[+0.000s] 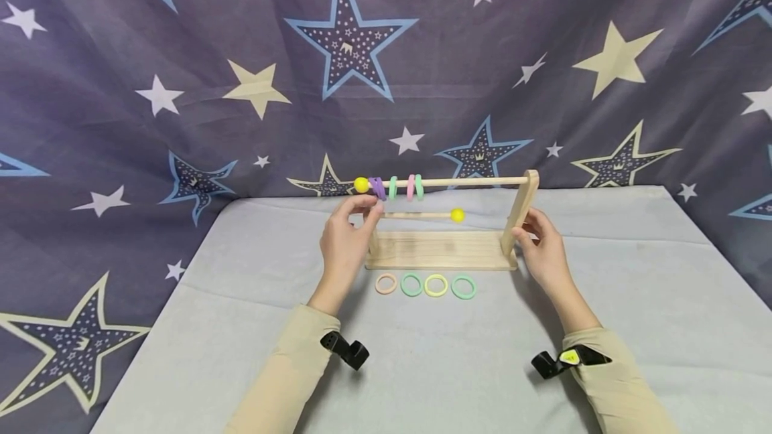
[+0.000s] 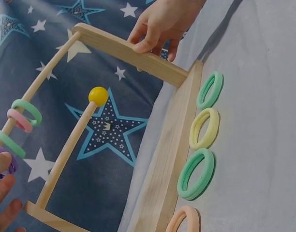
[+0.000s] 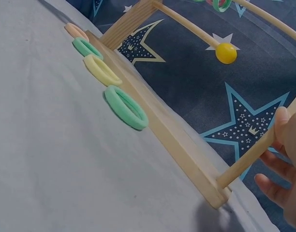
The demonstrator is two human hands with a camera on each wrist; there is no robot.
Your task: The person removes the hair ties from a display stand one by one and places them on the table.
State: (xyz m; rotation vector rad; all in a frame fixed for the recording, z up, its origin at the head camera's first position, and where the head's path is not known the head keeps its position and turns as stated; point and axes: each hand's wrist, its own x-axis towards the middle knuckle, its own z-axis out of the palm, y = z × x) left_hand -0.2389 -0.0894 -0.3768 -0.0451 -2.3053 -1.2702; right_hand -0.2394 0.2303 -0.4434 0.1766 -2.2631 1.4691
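A wooden rack (image 1: 440,251) stands on the cloth, with an upper rod (image 1: 476,181) and a shorter lower rod (image 1: 419,215). My left hand (image 1: 346,240) pinches a purple hair tie (image 1: 377,188) on the upper rod, close to its yellow end ball (image 1: 361,185). Further along that rod hang a green hair tie (image 1: 393,188), a pink one (image 1: 411,187) and another green one (image 1: 419,187). My right hand (image 1: 545,253) grips the right upright (image 1: 520,213) between thumb and fingers. Most of the left hand is cut off in the left wrist view.
In front of the base lie a peach hair tie (image 1: 386,274), a green one (image 1: 411,275), a yellow one (image 1: 436,276) and another green one (image 1: 464,278), in a row. The lower rod ends in a yellow ball (image 1: 458,215). Behind hangs a star-patterned curtain (image 1: 422,112).
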